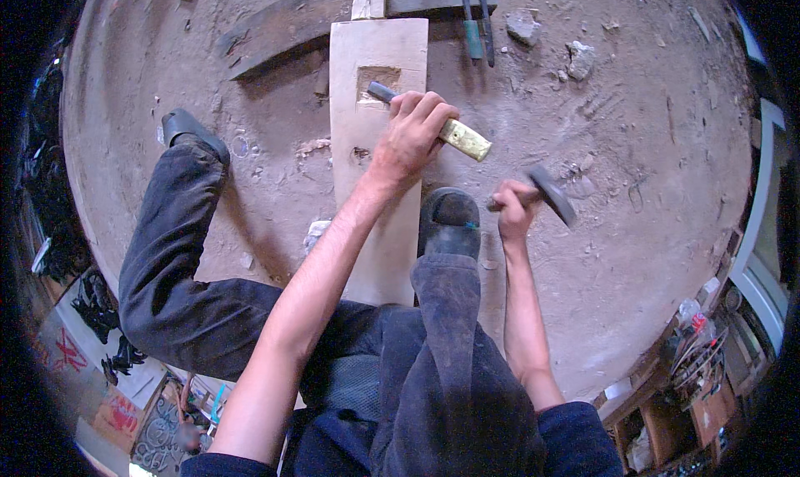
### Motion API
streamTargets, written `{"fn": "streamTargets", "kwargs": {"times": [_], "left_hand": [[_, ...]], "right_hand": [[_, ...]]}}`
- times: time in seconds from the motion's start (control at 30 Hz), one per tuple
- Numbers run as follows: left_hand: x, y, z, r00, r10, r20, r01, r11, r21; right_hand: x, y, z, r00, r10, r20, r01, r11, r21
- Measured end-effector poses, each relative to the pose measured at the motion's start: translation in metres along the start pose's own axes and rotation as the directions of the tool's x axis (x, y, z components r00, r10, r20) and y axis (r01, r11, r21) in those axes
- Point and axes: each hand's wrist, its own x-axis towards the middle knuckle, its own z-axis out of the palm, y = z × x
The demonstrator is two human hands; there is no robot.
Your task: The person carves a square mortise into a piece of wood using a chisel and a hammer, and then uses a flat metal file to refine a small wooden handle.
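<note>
Chisel (467,140), yellow-handled: left hand (413,125) wraps it over recess (379,74) in pale board (353,135). Hammer (552,195), dark-headed: right hand (516,209) clenches it.

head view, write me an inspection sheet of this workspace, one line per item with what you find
Surface: bare, dusty earth-coloured floor, uneven and littered with small bits.
Work things: pale board with a squarish hollow cut in it; chisel angled with its blade over the hollow, contact unclear; hammer, slightly blurred.
Clutter: dark timber and a tool with a green grip beyond the board; stone to their right.
Hands: left hand closed around the chisel; right hand closed on the hammer's handle.
Cables: nothing seen.
Surroundings: crowded wooden shelving lower right; white frame at the right edge.
</note>
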Motion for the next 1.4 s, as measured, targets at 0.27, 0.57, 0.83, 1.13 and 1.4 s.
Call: {"fn": "streamTargets", "kwargs": {"times": [0.27, 0.57, 0.83, 1.13, 1.4], "left_hand": [[0.001, 0.001, -0.001, 1.000, 0.002, 0.005, -0.002, 1.000, 0.011], [0.002, 0.002, -0.003, 1.000, -0.009, 0.012, 0.009, 1.000, 0.015], [-0.001, -0.003, -0.002, 0.999, -0.016, -0.027, 0.015, 1.000, -0.017], [-0.003, -0.005, -0.003, 0.997, -0.011, -0.079, 0.009, 1.000, -0.019], [-0.005, -0.007, -0.004, 0.995, -0.003, -0.099, -0.001, 0.999, -0.048]], "right_hand": [[-0.002, 0.007, -0.008, 0.999, 0.000, 0.044, -0.007, 0.984, 0.176], [-0.006, 0.004, 0.004, 0.996, -0.066, 0.054, 0.066, 0.998, 0.001], [0.016, 0.001, -0.012, 0.983, -0.144, 0.113, 0.158, 0.979, -0.127], [0.023, -0.034, -0.001, 0.894, -0.392, 0.216, 0.448, 0.774, -0.448], [0.023, -0.022, 0.010, 0.899, -0.364, 0.242, 0.437, 0.770, -0.465]]}}
